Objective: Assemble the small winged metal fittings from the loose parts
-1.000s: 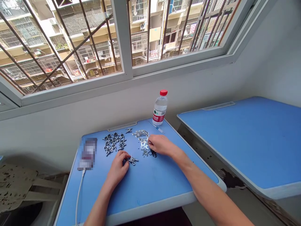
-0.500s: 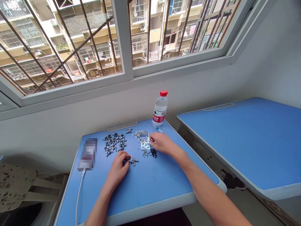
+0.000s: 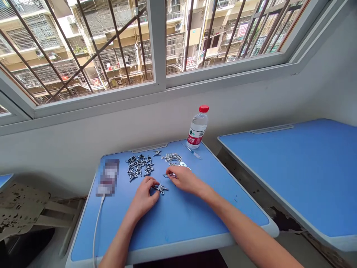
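**Op:** Two hands are down on the desk [image 3: 178,219], both low. My left hand [image 3: 145,195] pins a small metal cross [image 3: 161,188] flat, thumb and forefinger closed on its left arm.

**Desk:** And the right?

**Op:** My right hand [image 3: 186,180] has its fingertips closed on a tiny metal piece [image 3: 170,175], just right of the cross and slightly farther off. It's too small for me to say what it is.

**Desk:** Where does the cross lie against the rest?

**Op:** It's mid-desk, nearer than all the other metal. Farther off to the left is a heap [image 3: 138,167] of similar crosses, and farther off to the right are loose plates [image 3: 172,157]. A phone [image 3: 108,178] lies at the left and a bottle [image 3: 197,128] stands at the far right corner.

**Desk:** How would you handle this well?

**Op:** I judge the left grip matters most. I'd hold the cross by one arm only, so the hub is bare, and press it to the desk so it cannot spin. If the piece belongs on the hub, I'd bring it in low and level from the right. Coming from above, my own fingers would hide it. I'd pinch lightly, because a bit that small may jump if squeezed. I'd also mind the right wrist, since the plates lie just beyond the knuckles and a nudge could scatter them.
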### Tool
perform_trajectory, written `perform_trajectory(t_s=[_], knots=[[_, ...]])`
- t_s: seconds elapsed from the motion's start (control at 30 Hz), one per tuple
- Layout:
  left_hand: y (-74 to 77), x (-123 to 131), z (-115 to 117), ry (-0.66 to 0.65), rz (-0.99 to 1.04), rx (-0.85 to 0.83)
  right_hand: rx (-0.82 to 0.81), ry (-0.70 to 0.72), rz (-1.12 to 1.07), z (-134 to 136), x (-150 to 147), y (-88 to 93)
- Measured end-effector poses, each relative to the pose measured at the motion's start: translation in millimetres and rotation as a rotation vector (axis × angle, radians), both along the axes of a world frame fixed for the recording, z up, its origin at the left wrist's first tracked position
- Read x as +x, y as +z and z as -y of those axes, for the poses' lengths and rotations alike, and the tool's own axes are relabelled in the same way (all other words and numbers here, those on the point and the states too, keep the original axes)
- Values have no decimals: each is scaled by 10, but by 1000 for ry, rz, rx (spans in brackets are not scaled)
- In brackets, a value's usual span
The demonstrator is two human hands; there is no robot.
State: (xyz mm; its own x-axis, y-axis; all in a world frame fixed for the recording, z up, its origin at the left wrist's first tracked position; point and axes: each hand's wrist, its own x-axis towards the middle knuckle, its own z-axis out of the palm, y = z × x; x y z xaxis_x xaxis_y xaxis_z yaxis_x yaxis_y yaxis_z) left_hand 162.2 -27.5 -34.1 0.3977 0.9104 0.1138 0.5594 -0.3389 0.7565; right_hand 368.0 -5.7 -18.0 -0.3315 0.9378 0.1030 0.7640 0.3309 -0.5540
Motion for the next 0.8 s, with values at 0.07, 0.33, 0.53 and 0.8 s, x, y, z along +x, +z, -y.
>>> perform_trajectory(t_s=[0.07,0.33,0.53,0.8], knots=[[-8,-2,3,-6,-1,-8,0,41,62,11,-64,3],[-48,-16,-18,-25,-1,-21,42,146,135,32,-140,28],[-65,-13,-24,-20,8,-15,112,231,185,62,-146,1],[-27,12,-11,17,-7,-7,214,312,283,104,-122,-18]])
